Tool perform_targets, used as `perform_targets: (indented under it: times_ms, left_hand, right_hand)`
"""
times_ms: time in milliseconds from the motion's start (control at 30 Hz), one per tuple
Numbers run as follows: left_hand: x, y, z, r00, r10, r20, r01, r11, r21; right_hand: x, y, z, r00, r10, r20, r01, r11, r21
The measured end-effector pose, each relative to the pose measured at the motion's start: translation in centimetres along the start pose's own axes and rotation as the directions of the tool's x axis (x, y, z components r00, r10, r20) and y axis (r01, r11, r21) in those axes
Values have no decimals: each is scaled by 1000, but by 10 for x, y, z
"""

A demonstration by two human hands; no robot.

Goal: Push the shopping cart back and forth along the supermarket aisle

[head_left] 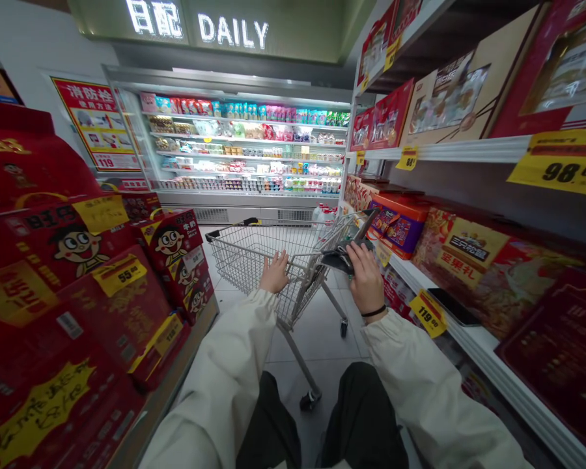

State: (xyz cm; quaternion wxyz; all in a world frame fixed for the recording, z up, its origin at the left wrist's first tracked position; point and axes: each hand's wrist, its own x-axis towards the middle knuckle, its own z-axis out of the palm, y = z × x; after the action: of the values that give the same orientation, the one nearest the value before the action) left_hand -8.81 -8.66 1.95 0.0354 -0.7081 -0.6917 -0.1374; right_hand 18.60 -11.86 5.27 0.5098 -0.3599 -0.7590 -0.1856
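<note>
A grey wire shopping cart (247,251) stands in the aisle before me, turned at an angle, its dark handle end to the right. My left hand (275,270) is at the near side of the wire basket, fingers spread apart; whether it touches the wires is hard to tell. My right hand (365,277), with a dark band at the wrist, is curled over the black handle (339,259) of the cart. Part of that grip is hidden by the hand itself. No goods show inside the basket.
Red gift boxes and milk cartons (178,260) are stacked close on the left. A shelf (469,148) with boxed snacks runs along the right; a dark phone-like slab (453,306) lies on its lower ledge. Ahead is a lit refrigerated case (249,198), with bottles (325,218) on the floor nearby.
</note>
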Motion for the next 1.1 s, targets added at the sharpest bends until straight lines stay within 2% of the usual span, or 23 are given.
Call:
perform_targets:
  times_ms: [100, 300, 500, 800, 1100]
  left_hand:
    - [0, -3, 14, 999, -18, 31, 18, 1000, -15]
    - [-1, -3, 34, 1000, -13, -24, 13, 1000, -20]
    - [4, 4, 30, 998, -11, -66, 9, 999, -33]
    - [0, 33, 29, 994, 2, -109, -9, 998, -59]
    - [-18, 61, 37, 988, 68, -141, -82, 992, -95]
  right_hand:
    - [2, -1, 0, 1000, -16, -13, 16, 1000, -7]
    - [4, 0, 12, 999, -39, -1, 39, 999, -23]
    - [2, 10, 23, 998, -60, -13, 59, 995, -79]
    - [-1, 44, 9, 999, -22, 25, 25, 995, -95]
    - [-15, 70, -4, 994, 72, -80, -86, 979, -185]
